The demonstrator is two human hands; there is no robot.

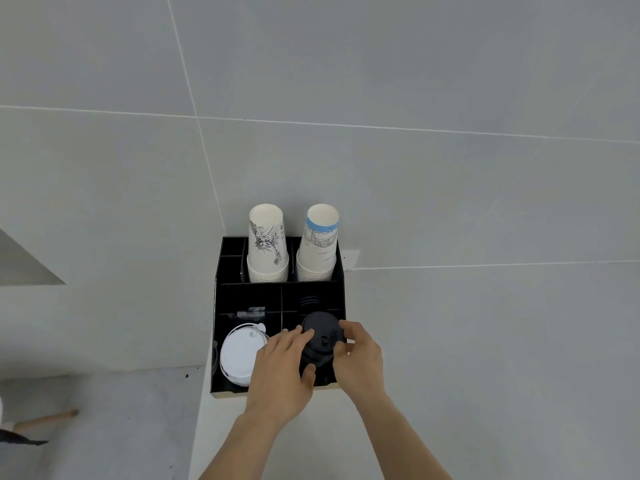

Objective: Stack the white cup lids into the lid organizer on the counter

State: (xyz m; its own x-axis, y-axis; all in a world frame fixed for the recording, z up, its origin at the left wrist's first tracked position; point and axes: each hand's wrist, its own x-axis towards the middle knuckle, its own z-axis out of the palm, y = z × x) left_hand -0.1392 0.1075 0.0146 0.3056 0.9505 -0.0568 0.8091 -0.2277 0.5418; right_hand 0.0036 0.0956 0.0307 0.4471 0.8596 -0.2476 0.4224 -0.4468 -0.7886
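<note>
A black compartmented lid organizer stands on the counter against the wall. A stack of white cup lids sits in its front left compartment. In the front right compartment is a stack of black lids. My left hand grips that black stack from the left, fingers on top and thumb at the front. From the right, my right hand holds the same stack with curled fingers.
Two stacks of upside-down paper cups fill the organizer's back compartments. More dark lids lie in a middle right slot. The pale counter extends right; its left edge drops to the floor.
</note>
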